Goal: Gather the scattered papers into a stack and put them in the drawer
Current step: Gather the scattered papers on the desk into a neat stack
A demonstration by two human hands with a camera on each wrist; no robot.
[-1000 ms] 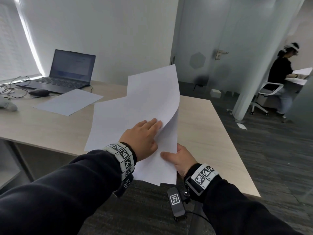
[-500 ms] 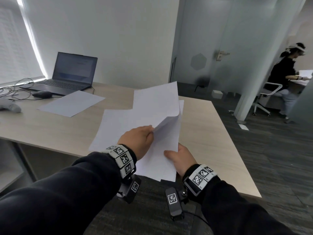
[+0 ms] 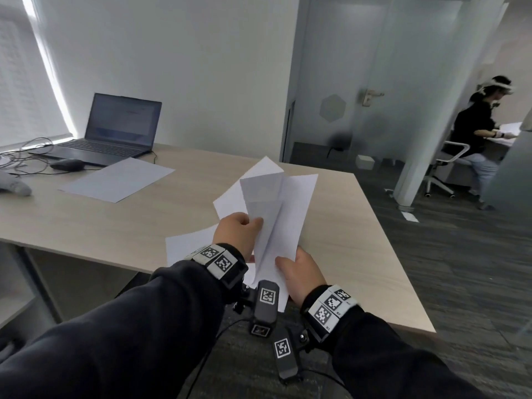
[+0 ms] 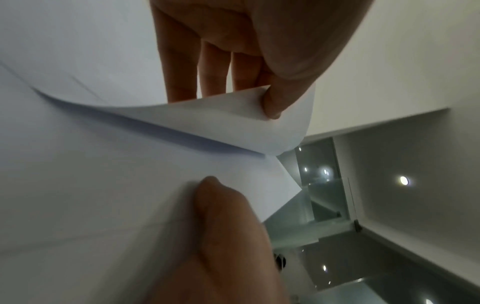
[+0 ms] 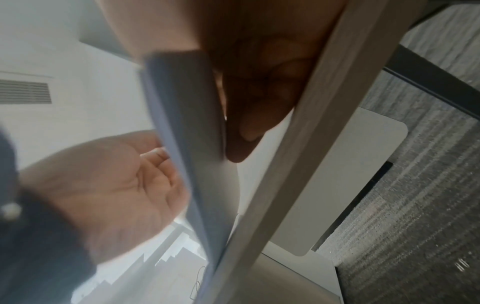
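Note:
I hold a loose bundle of white papers [image 3: 280, 208] over the near edge of the desk [image 3: 359, 254], the sheets fanned and bent. My left hand [image 3: 254, 226] pinches the corner of a curled sheet [image 4: 207, 123] between thumb and fingers. My right hand [image 3: 288, 264] grips the bundle's lower edge, thumb on top and fingers [image 5: 246, 127] behind the sheets. One sheet [image 3: 187, 246] sticks out to the left under my left wrist. Another single sheet [image 3: 115, 180] lies flat on the desk near the laptop. No drawer is in view.
An open laptop [image 3: 115, 131], a mouse [image 3: 67, 164] and tangled cables [image 3: 26, 154] sit at the desk's far left. A person [image 3: 475, 133] sits on a white chair beyond a glass partition at the right. Dark carpet lies right of the desk.
The bundle has dropped lower and its sheets have folded closer together. My left hand went from lying flat on the top sheet to pinching a sheet, nearer my right hand.

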